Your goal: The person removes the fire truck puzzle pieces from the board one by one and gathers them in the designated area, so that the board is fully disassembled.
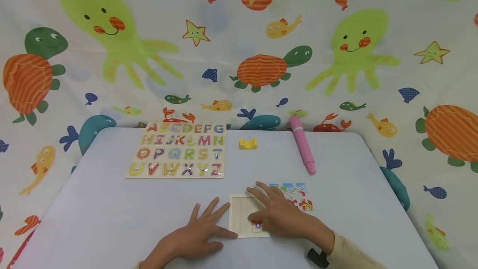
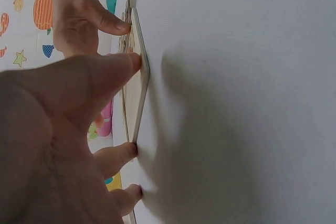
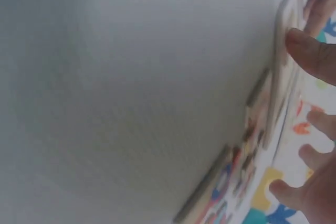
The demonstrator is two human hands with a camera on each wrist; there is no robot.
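Observation:
A shallow wooden puzzle tray (image 1: 239, 213) lies on the white table between the hands. My left hand (image 1: 201, 233) has its fingers spread on the table, the thumb-side fingertips touching the tray's left edge and near corner. My right hand (image 1: 284, 215) is over the tray's right side, its thumb and a finger touching down around a small red-and-blue puzzle piece (image 1: 257, 225) inside it. The other fingers are spread and raised. In the right wrist view the thumb (image 3: 312, 56) rests at the tray's edge. The right hand hides part of the tray.
More puzzle pieces (image 1: 300, 189) lie just beyond the right hand. A wooden alphabet board (image 1: 177, 150) sits at the back left, a yellow block (image 1: 248, 143) at the back middle. A pink pen-shaped object (image 1: 303, 144) lies at the back right. Behind the table hangs a sea-animal cloth (image 1: 224, 45).

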